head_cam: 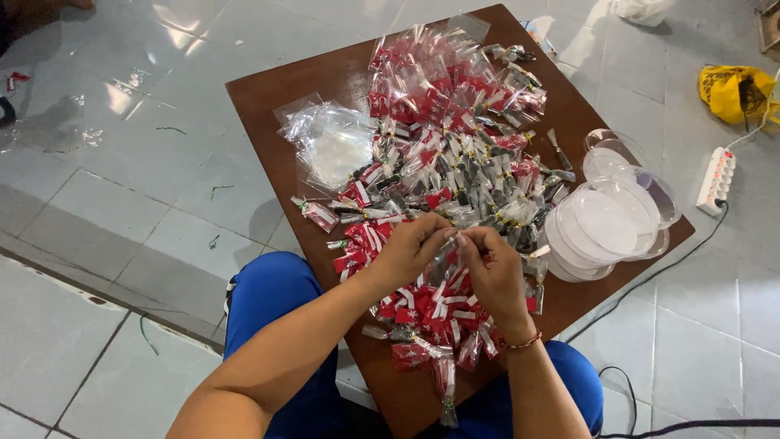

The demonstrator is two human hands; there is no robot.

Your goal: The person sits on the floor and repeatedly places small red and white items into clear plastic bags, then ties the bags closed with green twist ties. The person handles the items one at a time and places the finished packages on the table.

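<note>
Both hands met over the near middle of the low brown table (268, 122), fingertips pinched together on one small clear packet (452, 234) held between them. The left hand (410, 248) was closed in a pinch on the packet's left end, and the right hand (491, 272), a red cord bracelet (524, 342) at its wrist, was closed on the right end. What sat inside the packet was too small to tell. The step in hand looked like twisting or tying shut the neck of a filled packet; the next move would likely call for a firm, fine pinch to finish the closure before setting it among the others.

Just below the hands lay a heap of finished red-and-white packets (435, 313), some trailing toward the table's near edge between the person's blue-clad knees (272, 297). Beyond the hands spread a wider pile of small packets with dark contents and gold ties (467, 175), running into more red packets at the far end. Left of that pile lay a stack of empty clear plastic bags (333, 146). On the right edge sat a stack of round clear plastic lids (605, 223). Farther off on the tiled floor were a white power strip (716, 179) and a yellow bag (735, 91).
</note>
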